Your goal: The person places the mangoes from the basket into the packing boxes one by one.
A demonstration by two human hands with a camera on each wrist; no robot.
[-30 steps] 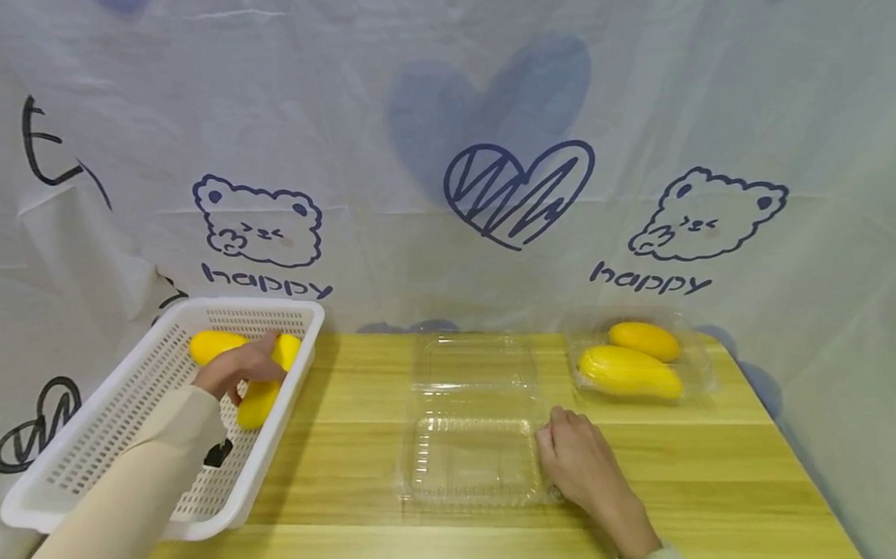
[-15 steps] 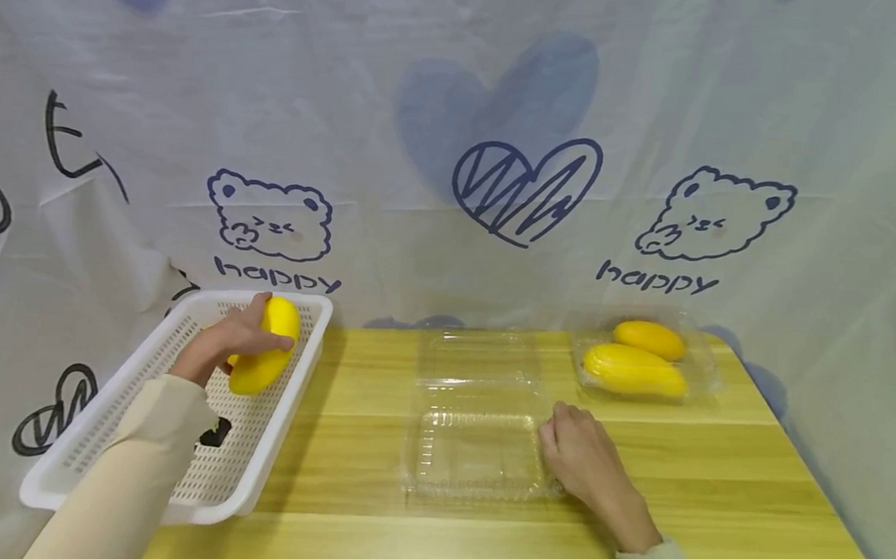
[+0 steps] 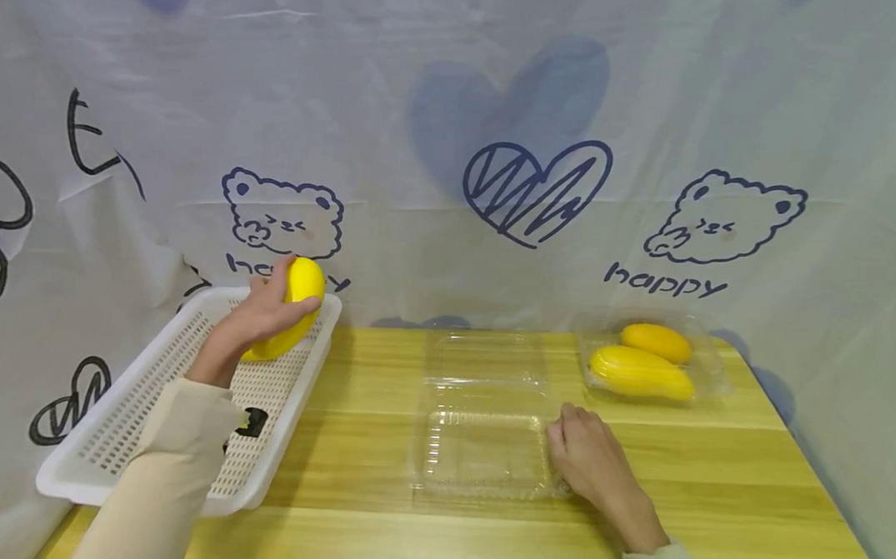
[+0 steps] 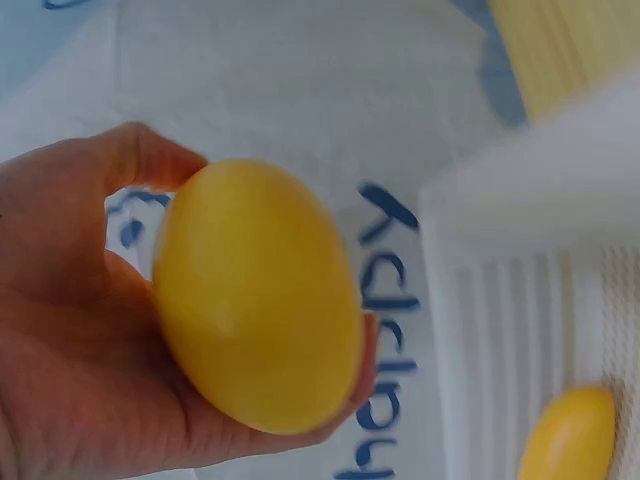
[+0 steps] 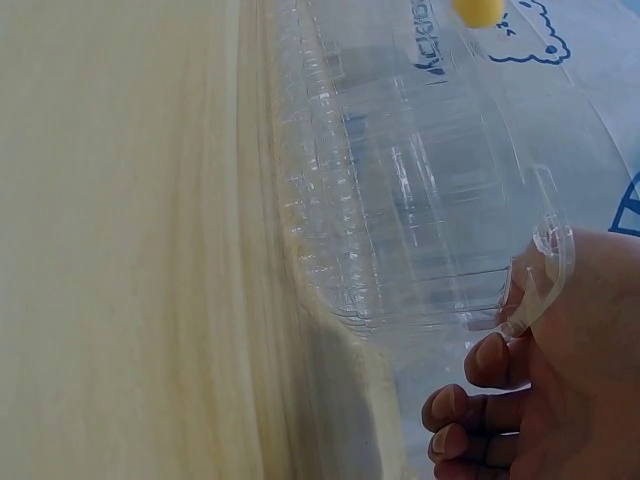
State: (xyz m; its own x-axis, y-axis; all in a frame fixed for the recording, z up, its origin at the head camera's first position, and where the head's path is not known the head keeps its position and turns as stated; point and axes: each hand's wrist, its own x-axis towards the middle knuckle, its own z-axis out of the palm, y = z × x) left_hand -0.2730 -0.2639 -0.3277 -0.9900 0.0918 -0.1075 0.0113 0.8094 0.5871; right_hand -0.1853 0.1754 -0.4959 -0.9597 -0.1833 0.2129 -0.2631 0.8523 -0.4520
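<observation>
White basket along table's left edge, another yellow fruit inside. Left hand above basket's far end, thumb and fingers wrapped round a yellow fruit, likely for a secure lift. Clear container lies opened mid-table; right hand pinches its right edge, probably steadying light plastic. Second container with two yellow fruits near far right corner, presumably out of the way. Versus half a second ago: left hand and its fruit higher; right hand's hold unchanged.
</observation>
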